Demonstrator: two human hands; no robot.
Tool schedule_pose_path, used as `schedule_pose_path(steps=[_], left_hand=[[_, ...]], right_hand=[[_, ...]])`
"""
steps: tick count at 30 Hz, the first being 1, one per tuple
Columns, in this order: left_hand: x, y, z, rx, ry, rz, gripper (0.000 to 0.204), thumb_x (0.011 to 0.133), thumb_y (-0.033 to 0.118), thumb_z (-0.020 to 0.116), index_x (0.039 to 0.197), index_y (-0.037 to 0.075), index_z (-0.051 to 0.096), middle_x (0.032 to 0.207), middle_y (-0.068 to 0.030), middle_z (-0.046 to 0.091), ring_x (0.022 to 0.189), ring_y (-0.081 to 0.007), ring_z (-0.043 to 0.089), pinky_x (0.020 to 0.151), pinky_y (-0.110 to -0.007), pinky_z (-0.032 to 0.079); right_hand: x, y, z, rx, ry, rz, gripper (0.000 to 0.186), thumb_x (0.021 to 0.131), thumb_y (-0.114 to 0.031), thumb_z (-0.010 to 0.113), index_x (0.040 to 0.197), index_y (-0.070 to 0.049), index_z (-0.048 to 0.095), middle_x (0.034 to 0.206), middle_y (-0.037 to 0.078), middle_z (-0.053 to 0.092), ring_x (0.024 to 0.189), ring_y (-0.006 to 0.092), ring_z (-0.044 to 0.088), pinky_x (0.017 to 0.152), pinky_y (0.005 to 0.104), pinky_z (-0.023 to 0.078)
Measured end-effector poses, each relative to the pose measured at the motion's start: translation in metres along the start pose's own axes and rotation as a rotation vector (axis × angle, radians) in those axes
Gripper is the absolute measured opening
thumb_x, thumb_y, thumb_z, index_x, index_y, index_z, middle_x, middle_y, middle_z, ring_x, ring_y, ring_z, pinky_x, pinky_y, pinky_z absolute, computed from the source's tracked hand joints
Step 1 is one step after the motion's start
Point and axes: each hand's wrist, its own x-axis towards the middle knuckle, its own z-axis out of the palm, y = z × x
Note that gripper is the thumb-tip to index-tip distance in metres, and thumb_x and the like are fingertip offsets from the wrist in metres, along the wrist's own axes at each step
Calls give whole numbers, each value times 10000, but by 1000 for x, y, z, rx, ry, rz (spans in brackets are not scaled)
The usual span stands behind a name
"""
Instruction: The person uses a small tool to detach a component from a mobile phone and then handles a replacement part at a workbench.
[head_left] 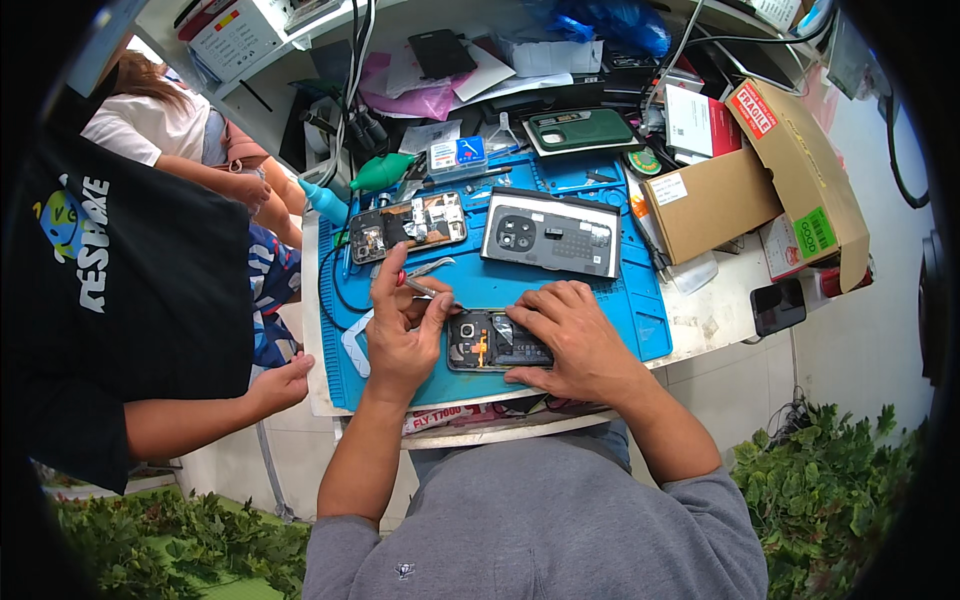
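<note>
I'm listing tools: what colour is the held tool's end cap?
The end cap is red, in the head view.

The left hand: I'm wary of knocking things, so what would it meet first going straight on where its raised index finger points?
Probably the opened phone farther up the blue mat; the left hand seems to overlap its near edge in the picture, but may be high enough to pass above.
</note>
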Motion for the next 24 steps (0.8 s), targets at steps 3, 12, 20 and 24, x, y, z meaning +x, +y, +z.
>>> schedule_pose_path(steps=[3, 12, 20, 24], left_hand=[[0, -1, 0, 70, -16, 72, 805, 1039, -62, 742, 1702, 74, 305, 1053, -124, 794, 898, -189, 815, 789, -327, 696], [4, 0, 1, 226, -59, 335, 751, 938, -63, 858, 1597, 57, 517, 1072, -144, 804, 887, -176, 820, 787, -329, 708], [10, 7, -1, 334, -70, 413, 684, 900, -57, 888, 1513, 69, 612, 1182, -146, 815, 898, -202, 828, 762, -331, 700], [23, 26, -10, 311, -203, 411, 627, 906, -82, 873, 1461, 49, 613, 1087, -143, 809, 933, -209, 827, 781, -329, 694]], right_hand=[[0, 0, 0, -4, 4, -4, 771, 807, -457, 952, 1395, -30, 694, 1324, 125, 668, 1297, 318, 593, 1175, 500, 424], [-1, 2, 3, 0, 34, -13, 764, 796, -480, 949, 1379, -49, 706, 1307, 126, 679, 1280, 333, 610, 1157, 512, 441], [-1, 1, 3, -4, 35, -13, 767, 801, -485, 945, 1387, -52, 705, 1309, 123, 677, 1279, 328, 611, 1156, 510, 442], [-2, 2, 4, -2, 33, -11, 762, 804, -479, 945, 1387, -51, 706, 1307, 120, 678, 1279, 327, 613, 1156, 508, 443]])
